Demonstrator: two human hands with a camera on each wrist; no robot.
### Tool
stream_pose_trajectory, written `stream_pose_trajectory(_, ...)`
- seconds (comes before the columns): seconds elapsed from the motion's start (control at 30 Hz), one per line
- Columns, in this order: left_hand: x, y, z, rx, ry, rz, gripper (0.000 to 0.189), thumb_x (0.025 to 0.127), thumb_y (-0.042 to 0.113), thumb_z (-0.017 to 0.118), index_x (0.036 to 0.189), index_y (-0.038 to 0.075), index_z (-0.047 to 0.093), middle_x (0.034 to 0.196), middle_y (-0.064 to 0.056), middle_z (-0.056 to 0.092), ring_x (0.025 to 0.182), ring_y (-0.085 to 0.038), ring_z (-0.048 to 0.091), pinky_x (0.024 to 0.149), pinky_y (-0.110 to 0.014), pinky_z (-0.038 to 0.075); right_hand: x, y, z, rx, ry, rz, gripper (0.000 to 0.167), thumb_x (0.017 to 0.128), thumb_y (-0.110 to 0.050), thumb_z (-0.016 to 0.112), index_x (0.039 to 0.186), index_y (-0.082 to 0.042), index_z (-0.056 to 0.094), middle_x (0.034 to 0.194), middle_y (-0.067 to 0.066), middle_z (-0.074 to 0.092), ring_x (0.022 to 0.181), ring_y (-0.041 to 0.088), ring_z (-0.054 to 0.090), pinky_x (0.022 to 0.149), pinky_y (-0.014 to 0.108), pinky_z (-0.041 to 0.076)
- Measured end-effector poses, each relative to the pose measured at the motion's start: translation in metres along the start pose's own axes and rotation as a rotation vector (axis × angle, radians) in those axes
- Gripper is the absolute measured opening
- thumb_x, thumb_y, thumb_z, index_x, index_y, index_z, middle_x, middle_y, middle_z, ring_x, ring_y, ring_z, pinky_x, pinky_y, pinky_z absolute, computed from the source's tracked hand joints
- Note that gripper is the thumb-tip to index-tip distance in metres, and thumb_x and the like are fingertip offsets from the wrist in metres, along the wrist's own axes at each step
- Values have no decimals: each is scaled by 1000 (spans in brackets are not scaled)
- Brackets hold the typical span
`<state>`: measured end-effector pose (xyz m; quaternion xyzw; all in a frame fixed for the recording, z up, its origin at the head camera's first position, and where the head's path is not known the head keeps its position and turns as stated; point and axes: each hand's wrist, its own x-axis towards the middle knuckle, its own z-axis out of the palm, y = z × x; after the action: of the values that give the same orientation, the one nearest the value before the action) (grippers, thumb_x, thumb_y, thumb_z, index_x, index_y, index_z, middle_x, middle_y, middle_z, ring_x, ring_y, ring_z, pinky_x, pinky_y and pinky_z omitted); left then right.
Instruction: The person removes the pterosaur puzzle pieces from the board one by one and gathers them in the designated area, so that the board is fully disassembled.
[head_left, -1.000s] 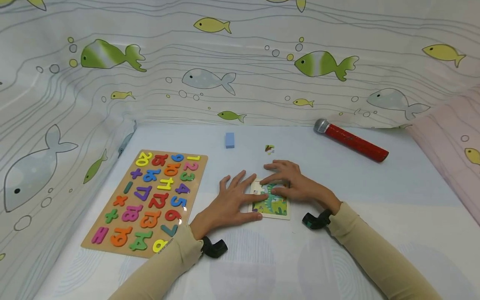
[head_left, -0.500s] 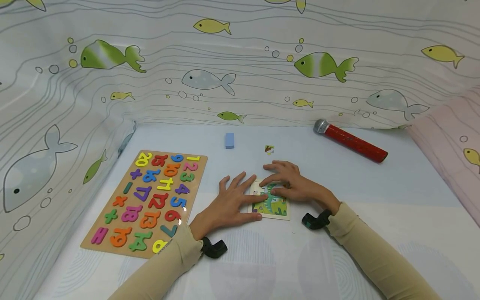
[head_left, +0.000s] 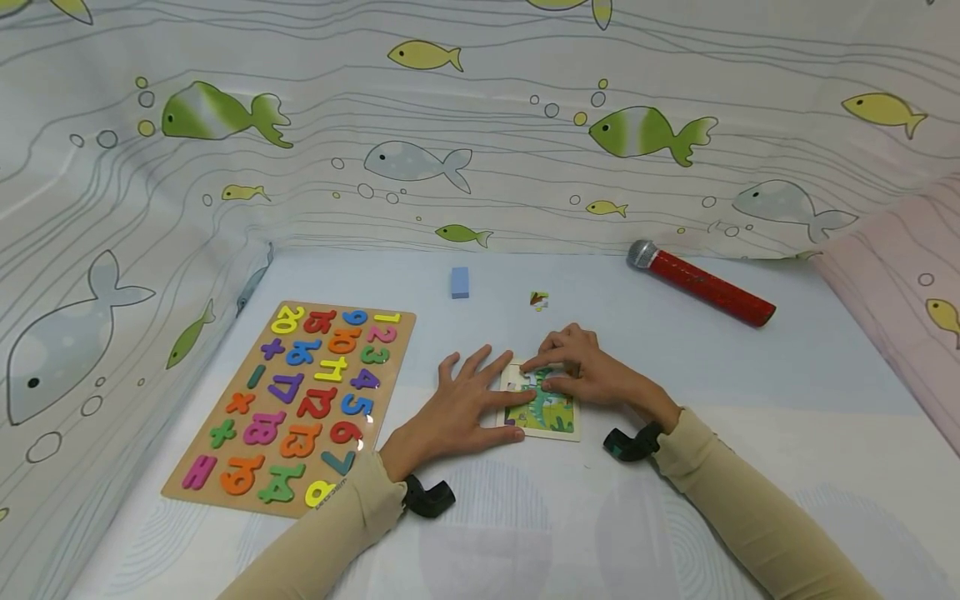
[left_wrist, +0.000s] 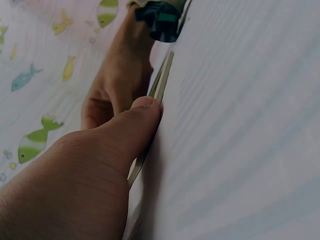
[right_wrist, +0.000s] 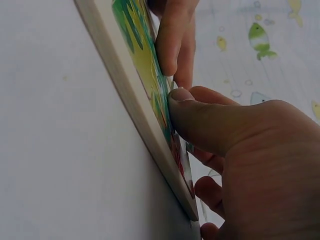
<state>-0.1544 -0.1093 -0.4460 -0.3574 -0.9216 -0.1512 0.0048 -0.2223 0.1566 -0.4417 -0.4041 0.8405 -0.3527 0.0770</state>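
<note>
A small wooden jigsaw puzzle [head_left: 553, 418] with a green dinosaur picture lies flat on the table in the head view. My left hand [head_left: 472, 404] rests on its left side, fingers spread, with the index finger across the picture and the thumb at the near-left corner. Over the upper right part, my right hand [head_left: 596, 371] has its thumb and index finger bent together. The right wrist view shows slivers of a puzzle piece [right_wrist: 189, 147] pinched there, mostly hidden by the thumb [right_wrist: 192, 117]. Another puzzle piece [head_left: 539, 301] lies loose beyond the puzzle.
To the left is a wooden board [head_left: 401, 333] of colourful numbers and signs, partly under the left sleeve [head_left: 337, 525]. A blue block [head_left: 460, 282] stands at the back, and a red microphone [head_left: 705, 283] lies back right. Fish-print cloth [head_left: 525, 183] walls the far side.
My right hand's outer fingers have curled in from their spread position, while its thumb and index finger stay over the puzzle. The left hand remains in place.
</note>
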Motion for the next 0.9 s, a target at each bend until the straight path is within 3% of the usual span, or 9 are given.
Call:
stream_pose_trajectory(0.23,0,-1,1,-2,2,-2,57,93,68,56,145,45,54,168,-10,30,157,-41,19,114,-71,16,-2,2,-2,14,22,5,38,92,-23,77,128,-21,70,111,-9,69,92,15,43,88,42,24)
stream_pose_trajectory(0.53,0,-2,1,-14,1,-6,56,93,67,57,145,45,54,168,-10,30,157,-40,17,115,-71,14,-4,6,-8,39,-37,-2,37,94,-11,71,130,-20,70,110,-7,67,95,16,45,87,41,27)
stream_pose_trajectory(0.9,-2,-1,2,-11,9,1,56,94,66,56,145,45,54,168,-10,31,157,-41,19,114,-71,14,-3,5,-2,20,-14,3,39,91,-21,77,130,-22,72,105,-9,65,91,14,41,87,41,24)
